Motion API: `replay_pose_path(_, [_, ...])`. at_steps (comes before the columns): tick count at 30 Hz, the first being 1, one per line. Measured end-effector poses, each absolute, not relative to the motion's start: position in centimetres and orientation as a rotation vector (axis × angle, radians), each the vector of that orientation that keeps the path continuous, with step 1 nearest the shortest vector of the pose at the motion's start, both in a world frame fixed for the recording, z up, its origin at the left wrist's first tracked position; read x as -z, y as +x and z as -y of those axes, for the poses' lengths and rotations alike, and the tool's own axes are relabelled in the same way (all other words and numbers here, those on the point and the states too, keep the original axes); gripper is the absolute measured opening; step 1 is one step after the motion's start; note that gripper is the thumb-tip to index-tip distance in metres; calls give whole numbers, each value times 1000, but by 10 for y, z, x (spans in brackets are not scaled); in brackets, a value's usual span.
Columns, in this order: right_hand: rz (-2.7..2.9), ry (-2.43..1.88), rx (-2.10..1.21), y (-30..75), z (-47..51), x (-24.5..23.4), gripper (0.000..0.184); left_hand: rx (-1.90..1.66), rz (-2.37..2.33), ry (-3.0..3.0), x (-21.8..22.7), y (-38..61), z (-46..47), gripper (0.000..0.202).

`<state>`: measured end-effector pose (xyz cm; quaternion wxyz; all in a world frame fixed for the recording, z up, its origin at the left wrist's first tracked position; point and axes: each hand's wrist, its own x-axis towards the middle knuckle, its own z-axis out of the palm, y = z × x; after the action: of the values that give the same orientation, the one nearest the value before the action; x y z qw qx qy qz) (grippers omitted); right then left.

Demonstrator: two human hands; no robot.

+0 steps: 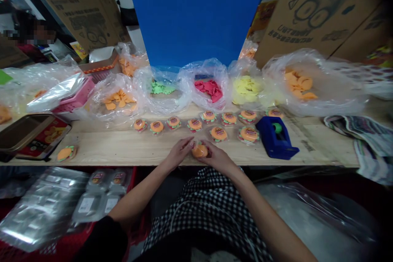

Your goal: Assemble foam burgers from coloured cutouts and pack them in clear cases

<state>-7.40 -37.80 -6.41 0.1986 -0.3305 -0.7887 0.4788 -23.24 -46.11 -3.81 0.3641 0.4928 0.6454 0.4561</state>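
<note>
Close to the table's front edge, a packed toy burger [200,150] in a clear plastic shell is held between my two hands. My right hand [217,156] is curled round its right side. My left hand [179,152] has its fingertips pressed together at the shell's upper left edge. Just beyond stand several finished burger packs with labels on top, among them one labelled pack [218,133] right of my hands. A blue tape dispenser [277,141] with a green core is to the right of them.
Along the back lie open plastic bags of orange pieces [119,100], green pieces [161,87], red pieces [210,89] and yellow pieces [247,86]. A dark tray [23,131] and another burger [65,153] are at left. Striped cloth [365,131] lies right. Clear packaging [46,204] sits below.
</note>
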Motion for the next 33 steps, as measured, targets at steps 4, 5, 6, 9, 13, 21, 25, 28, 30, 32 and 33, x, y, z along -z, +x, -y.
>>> replay_pose_path(4, [2290, -931, -1306, -75, 378, 58, 54, -1183, -1633, 1249, 37, -231, 462, 44])
replay_pose_path(5, [2312, -925, -1298, -75, 378, 57, 52, -1189, -1625, 1249, 38, -230, 463, 44])
replay_pose_path(6, [2333, -914, -1288, -76, 378, 56, 50, -1192, -1621, 1251, 38, -230, 463, 44])
replay_pose_path(9, [2363, -914, -1236, -76, 380, 55, 44, -1181, -1639, 1282, 41, -228, 462, 44])
replay_pose_path(13, [2370, -927, -1213, -76, 379, 58, 42, -1133, -1716, 1359, 46, -224, 460, 46])
replay_pose_path(21, [1967, -916, -1451, -66, 385, 77, 68, -1062, -1896, 1571, 53, -214, 458, 46])
replay_pose_path(25, [1865, -972, -1519, -58, 391, 77, 69, -982, -2005, 1541, 57, -214, 456, 52])
replay_pose_path(28, [1623, -1065, -1646, -54, 394, 73, 64, -915, -2091, 1465, 56, -215, 455, 58])
replay_pose_path(30, [1496, -1187, -1747, -55, 396, 70, 45, -898, -2108, 1472, 54, -215, 455, 51])
replay_pose_path(32, [1474, -1277, -1827, -59, 398, 66, 24, -908, -2106, 1496, 52, -214, 454, 45])
replay_pose_path(33, [1487, -1293, -1852, -62, 399, 65, 22, -920, -2104, 1492, 52, -214, 454, 43])
